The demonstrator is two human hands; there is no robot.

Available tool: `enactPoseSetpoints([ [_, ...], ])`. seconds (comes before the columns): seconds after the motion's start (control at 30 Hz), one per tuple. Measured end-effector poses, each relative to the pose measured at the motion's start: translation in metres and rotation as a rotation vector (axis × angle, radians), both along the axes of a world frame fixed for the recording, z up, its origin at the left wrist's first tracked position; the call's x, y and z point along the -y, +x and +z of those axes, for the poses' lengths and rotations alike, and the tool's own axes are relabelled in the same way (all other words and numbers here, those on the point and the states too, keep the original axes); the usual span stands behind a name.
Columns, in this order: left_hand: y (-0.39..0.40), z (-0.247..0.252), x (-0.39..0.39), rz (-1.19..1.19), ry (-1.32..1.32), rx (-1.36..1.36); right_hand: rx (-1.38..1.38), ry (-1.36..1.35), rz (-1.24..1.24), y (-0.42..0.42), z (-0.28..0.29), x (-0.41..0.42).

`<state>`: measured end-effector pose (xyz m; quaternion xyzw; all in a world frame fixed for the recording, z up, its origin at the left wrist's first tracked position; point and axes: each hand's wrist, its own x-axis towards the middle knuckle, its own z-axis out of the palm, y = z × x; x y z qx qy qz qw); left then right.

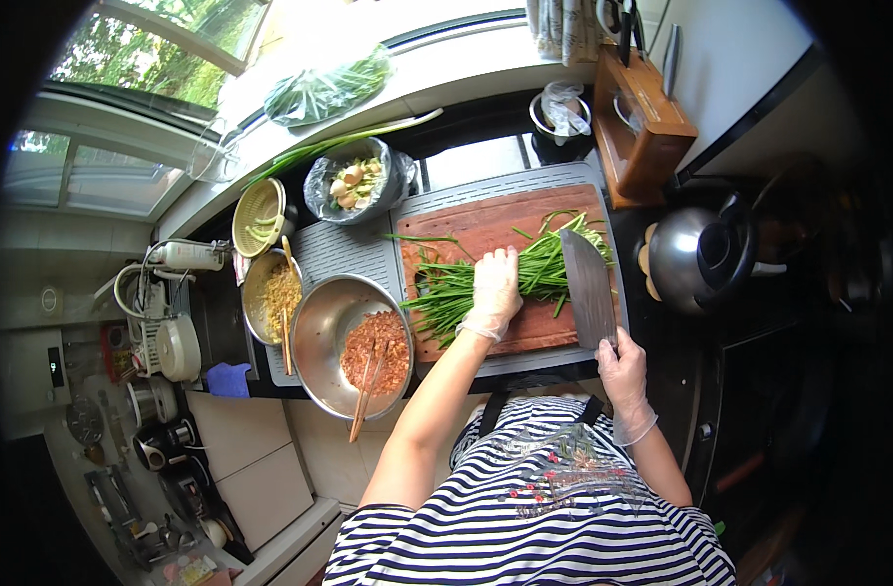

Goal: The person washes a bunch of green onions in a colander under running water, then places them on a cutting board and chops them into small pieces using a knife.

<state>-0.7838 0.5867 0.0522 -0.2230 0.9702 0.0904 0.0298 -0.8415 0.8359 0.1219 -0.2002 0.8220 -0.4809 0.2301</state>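
My left hand (pixel 496 291), in a clear plastic glove, presses down on a bundle of long green chives (pixel 446 289). They lie across a reddish wooden cutting board (pixel 490 209). Gloved as well, my right hand (pixel 623 370) grips the handle of a broad cleaver (pixel 591 293). Its dark blade stands over the right end of the bundle, where short cut pieces (pixel 598 238) lie. Whether the edge touches the board cannot be seen. The cleaver's handle is mostly hidden in my fist.
Left of the board are a steel bowl (pixel 322 344) of minced meat with chopsticks (pixel 369 395), a bowl of yellow crumbly food (pixel 279 297), a yellow colander (pixel 245 220) and a lined bowl of eggshells (pixel 355 176). A kettle (pixel 680 256) and a wooden knife block (pixel 651 124) stand right.
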Motion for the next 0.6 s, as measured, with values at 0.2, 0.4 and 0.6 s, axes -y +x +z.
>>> enactPoseSetpoints([
  [0.2, 0.021, 0.023, 0.042, 0.133, 0.132, -0.309, 0.007, -0.002, 0.023, 0.01, 0.009, 0.014],
  [0.4, 0.031, -0.01, 0.132, 0.277, -0.25, -0.261, 0.062, -0.029, -0.005, 0.013, 0.01, 0.013],
  [0.6, 0.039, -0.032, 0.162, 0.219, -0.344, -0.172, 0.157, -0.079, -0.051, 0.016, 0.015, 0.009],
])
